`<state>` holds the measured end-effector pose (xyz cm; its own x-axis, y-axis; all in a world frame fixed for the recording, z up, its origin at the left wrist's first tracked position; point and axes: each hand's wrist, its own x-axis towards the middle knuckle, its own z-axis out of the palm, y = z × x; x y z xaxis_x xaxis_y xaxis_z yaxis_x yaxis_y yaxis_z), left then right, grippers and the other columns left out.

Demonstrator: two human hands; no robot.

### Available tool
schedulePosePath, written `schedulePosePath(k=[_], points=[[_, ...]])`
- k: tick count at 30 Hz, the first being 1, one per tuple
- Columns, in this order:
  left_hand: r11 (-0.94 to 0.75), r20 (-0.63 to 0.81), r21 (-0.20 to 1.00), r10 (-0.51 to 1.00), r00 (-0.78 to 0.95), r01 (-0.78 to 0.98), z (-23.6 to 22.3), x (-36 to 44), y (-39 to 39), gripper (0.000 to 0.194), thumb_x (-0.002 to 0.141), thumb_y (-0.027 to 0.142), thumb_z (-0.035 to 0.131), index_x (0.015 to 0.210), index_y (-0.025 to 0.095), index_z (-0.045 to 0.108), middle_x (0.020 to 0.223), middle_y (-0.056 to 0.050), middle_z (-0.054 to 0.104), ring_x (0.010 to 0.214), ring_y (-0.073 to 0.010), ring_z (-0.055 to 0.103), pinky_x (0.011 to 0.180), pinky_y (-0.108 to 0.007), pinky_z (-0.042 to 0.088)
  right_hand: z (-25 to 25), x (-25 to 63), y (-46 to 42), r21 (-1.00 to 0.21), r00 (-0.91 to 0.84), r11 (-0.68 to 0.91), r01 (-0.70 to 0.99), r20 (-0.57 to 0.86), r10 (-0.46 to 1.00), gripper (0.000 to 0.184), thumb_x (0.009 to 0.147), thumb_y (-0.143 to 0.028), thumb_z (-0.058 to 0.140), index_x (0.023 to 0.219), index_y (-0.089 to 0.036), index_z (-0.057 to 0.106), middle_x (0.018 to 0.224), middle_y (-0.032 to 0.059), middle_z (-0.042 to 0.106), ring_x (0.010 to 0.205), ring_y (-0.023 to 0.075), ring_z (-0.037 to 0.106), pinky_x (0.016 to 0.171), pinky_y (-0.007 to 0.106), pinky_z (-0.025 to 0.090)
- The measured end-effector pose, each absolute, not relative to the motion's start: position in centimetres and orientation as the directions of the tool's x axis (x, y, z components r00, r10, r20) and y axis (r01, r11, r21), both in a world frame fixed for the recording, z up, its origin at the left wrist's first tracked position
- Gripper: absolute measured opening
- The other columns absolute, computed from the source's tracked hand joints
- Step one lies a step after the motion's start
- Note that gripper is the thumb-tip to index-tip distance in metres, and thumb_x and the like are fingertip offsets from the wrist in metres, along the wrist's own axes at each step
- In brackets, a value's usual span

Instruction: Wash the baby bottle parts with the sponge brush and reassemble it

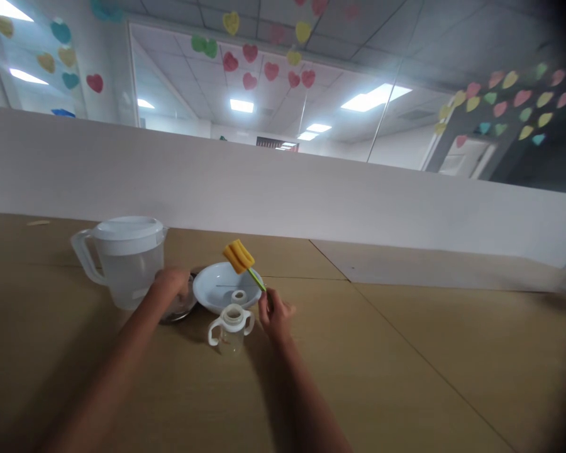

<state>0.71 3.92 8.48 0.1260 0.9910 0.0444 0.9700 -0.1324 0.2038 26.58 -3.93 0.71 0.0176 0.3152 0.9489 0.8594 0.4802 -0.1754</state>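
My right hand [277,314] grips the green handle of a bottle brush [239,256] with a yellow sponge head. The sponge is raised above a white bowl [207,286], in which a small white ring-shaped part [238,296] shows. Just left of my right hand stands a clear baby bottle [231,340] with a white collar and two side handles, its mouth uncovered. My left hand [175,281] is closed over a shiny metal dish [183,308] beside the bowl. Its fingertips point down and what they hold, if anything, is hidden.
A translucent white lidded pitcher [132,264] stands behind my left forearm, handle to the left. The brown tabletop [405,390] meets a low white wall [283,189] with glass above it, decorated with paper hearts. A flat grey sheet [429,267] lies at the back right.
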Motion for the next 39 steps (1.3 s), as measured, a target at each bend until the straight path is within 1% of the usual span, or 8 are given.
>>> schedulePosePath(k=[2, 6, 16, 20, 24, 27, 34, 39], points=[[-0.158, 0.073, 0.161, 0.986, 0.148, 0.974, 9.7, 1.8, 3.3, 0.015, 0.057, 0.021, 0.074, 0.071, 0.016, 0.073, 0.083, -0.016, 0.073, 0.085, -0.0343, 0.068, 0.075, -0.041, 0.051, 0.7, 26.6, -3.9, -0.174, 0.019, 0.481, 0.859, 0.951, 0.309, 0.025, 0.093, -0.027, 0.044, 0.080, -0.015, 0.062, 0.045, -0.0056, 0.049, 0.037, 0.0048, 0.042, 0.044, 0.017, 0.031], [-0.454, 0.202, 0.216, 0.887, 0.415, 0.864, 9.7, 6.2, 1.8, 0.028, 0.085, 0.031, 0.052, 0.100, 0.021, 0.073, 0.108, -0.011, 0.071, 0.100, -0.0229, 0.064, 0.091, -0.032, 0.045, 0.7, 26.5, -3.9, -0.160, 0.014, 0.490, 0.857, 0.957, 0.289, 0.025, 0.093, -0.027, 0.044, 0.079, -0.015, 0.061, 0.045, -0.0057, 0.049, 0.037, 0.0048, 0.042, 0.044, 0.017, 0.030], [-0.528, 0.117, 0.205, 0.849, 0.515, 0.824, 6.0, 9.5, 1.9, 0.019, 0.075, 0.024, 0.063, 0.089, 0.023, 0.075, 0.107, -0.012, 0.066, 0.110, -0.0303, 0.057, 0.094, -0.040, 0.043, 0.5, 26.7, -3.7, -0.185, 0.017, 0.500, 0.846, 0.947, 0.321, 0.023, 0.092, -0.025, 0.045, 0.082, -0.015, 0.062, 0.047, -0.0053, 0.050, 0.039, 0.0054, 0.045, 0.046, 0.017, 0.032], [-0.596, 0.383, 0.404, 0.799, 0.463, 0.694, 8.9, 7.5, 2.2, 0.015, 0.077, 0.028, 0.058, 0.081, 0.019, 0.070, 0.109, -0.009, 0.064, 0.113, -0.0233, 0.056, 0.100, -0.035, 0.042, 0.4, 26.7, -3.6, -0.301, 0.132, 0.466, 0.832, 0.923, 0.361, 0.028, 0.094, -0.029, 0.043, 0.078, -0.015, 0.061, 0.046, -0.0068, 0.046, 0.039, 0.0052, 0.041, 0.045, 0.017, 0.030], [-0.596, 0.590, 0.624, 0.784, 0.195, 0.505, 12.0, 5.2, 1.8, 0.028, 0.080, 0.041, 0.051, 0.087, 0.017, 0.065, 0.105, -0.009, 0.066, 0.095, -0.0224, 0.064, 0.089, -0.037, 0.048, 0.2, 26.5, -3.4, -0.364, 0.204, 0.463, 0.808, 0.910, 0.361, 0.029, 0.094, -0.030, 0.042, 0.077, -0.015, 0.060, 0.046, -0.0075, 0.043, 0.038, 0.0051, 0.038, 0.044, 0.017, 0.029], [-0.596, 0.598, 0.724, 0.793, 0.112, 0.347, 13.2, 4.8, 0.9, 0.040, 0.079, 0.053, 0.054, 0.092, 0.016, 0.062, 0.091, -0.007, 0.070, 0.087, -0.0215, 0.065, 0.083, -0.036, 0.050, 0.0, 26.2, -3.5, -0.312, 0.112, 0.497, 0.810, 0.913, 0.392, 0.027, 0.093, -0.029, 0.042, 0.079, -0.016, 0.060, 0.046, -0.0077, 0.043, 0.038, 0.0052, 0.038, 0.044, 0.017, 0.029], [-0.572, 0.541, 0.783, 0.821, 0.184, 0.247, 13.5, 6.3, -0.7, 0.055, 0.072, 0.057, 0.064, 0.106, 0.014, 0.065, 0.100, -0.011, 0.072, 0.093, -0.0229, 0.066, 0.084, -0.036, 0.052, 0.1, 26.1, -4.5, -0.125, -0.020, 0.533, 0.837, 0.966, 0.259, 0.021, 0.094, -0.023, 0.041, 0.085, -0.016, 0.059, 0.049, -0.0057, 0.049, 0.039, 0.0058, 0.042, 0.045, 0.019, 0.031], [-0.559, 0.493, 0.817, 0.805, 0.330, 0.143, 13.5, 6.6, -0.9, 0.056, 0.076, 0.058, 0.059, 0.110, 0.013, 0.067, 0.099, -0.010, 0.073, 0.088, -0.0223, 0.068, 0.076, -0.035, 0.054, -0.3, 26.1, -4.3, -0.187, 0.021, 0.523, 0.832, 0.952, 0.307, 0.027, 0.097, -0.025, 0.035, 0.083, -0.016, 0.057, 0.050, -0.0051, 0.048, 0.039, 0.0068, 0.044, 0.045, 0.019, 0.033]])
